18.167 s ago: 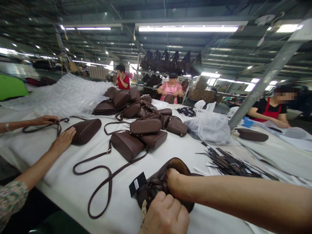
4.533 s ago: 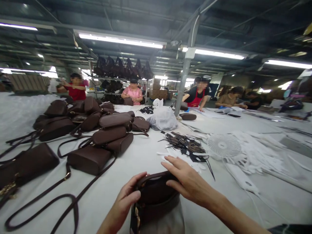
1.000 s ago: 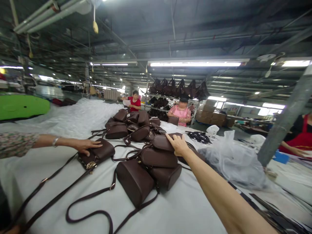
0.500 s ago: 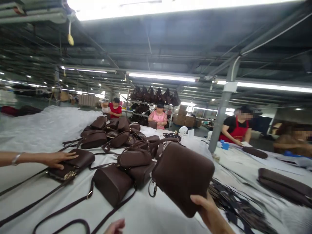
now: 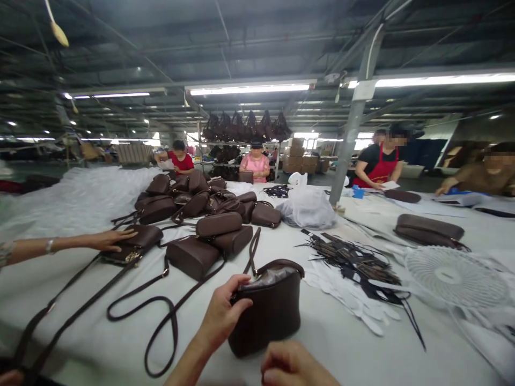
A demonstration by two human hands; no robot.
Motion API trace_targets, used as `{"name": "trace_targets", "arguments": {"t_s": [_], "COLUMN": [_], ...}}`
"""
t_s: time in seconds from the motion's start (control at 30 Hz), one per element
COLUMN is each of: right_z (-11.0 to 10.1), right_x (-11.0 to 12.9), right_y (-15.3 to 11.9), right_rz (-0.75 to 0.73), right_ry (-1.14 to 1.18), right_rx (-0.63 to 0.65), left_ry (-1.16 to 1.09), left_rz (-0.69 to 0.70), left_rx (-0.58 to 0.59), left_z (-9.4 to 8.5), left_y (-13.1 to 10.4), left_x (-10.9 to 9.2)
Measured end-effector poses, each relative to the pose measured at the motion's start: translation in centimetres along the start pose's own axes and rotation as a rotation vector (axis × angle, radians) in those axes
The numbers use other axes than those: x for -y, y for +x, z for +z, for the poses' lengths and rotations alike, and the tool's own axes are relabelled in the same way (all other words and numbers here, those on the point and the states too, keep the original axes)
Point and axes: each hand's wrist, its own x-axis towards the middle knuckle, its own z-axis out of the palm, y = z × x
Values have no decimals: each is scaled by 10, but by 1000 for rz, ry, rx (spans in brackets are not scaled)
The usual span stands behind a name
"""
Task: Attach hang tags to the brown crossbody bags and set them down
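A dark brown handbag point(image 5: 267, 313) stands upright on the white table in front of me, its top open with greyish wrapping or lining showing inside. My left hand point(image 5: 225, 305) pinches the bag's upper left edge between thumb and fingers. Close to the bag's lower front, at the bottom of the view, my right hand point(image 5: 295, 367) has its fingers curled in; whether they hold anything is hidden. A thin strap loop point(image 5: 252, 252) rises behind the bag's opening.
Several brown handbags point(image 5: 193, 257) with long straps are heaped ahead. A co-worker's hand point(image 5: 115, 239) rests on one at left. To the right lie black straps point(image 5: 350, 257), white gloves point(image 5: 354, 305) and a white fan point(image 5: 454, 276). A metal post point(image 5: 350, 128) stands beyond.
The handbag has come down from my raised right hand onto the table and turned open side up. My left hand has moved in and gripped its edge; my right hand has let go.
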Motion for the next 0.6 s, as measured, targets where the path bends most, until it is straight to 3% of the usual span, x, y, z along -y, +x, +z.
{"name": "trace_targets", "arguments": {"t_s": [0.1, 0.17, 0.23, 0.3, 0.4, 0.53, 0.6], "right_z": [-49, -79, -101, -114, -123, -129, -133], "right_x": [35, 44, 41, 33, 22, 4, -9], "right_y": [-6, -2, 6, 14, 22, 19, 14], "right_rz": [-315, -414, -409, -349, -245, -78, 65], "right_ry": [-257, -495, -620, -591, -389, 28, 49], "right_rx": [-395, -566, -547, -482, -490, -562, -623], "left_ry": [-2, 6, 10, 22, 83, 203, 244], "left_rz": [30, 41, 31, 11, 6, 113, 188], "left_rx": [80, 114, 125, 115, 103, 139, 167], "left_z": [-2, -5, -9, -15, -23, -28, -29], "left_y": [-1, 1, 3, 4, 2, 0, 2], "left_x": [-3, -3, -2, 2, 7, 10, 8]}}
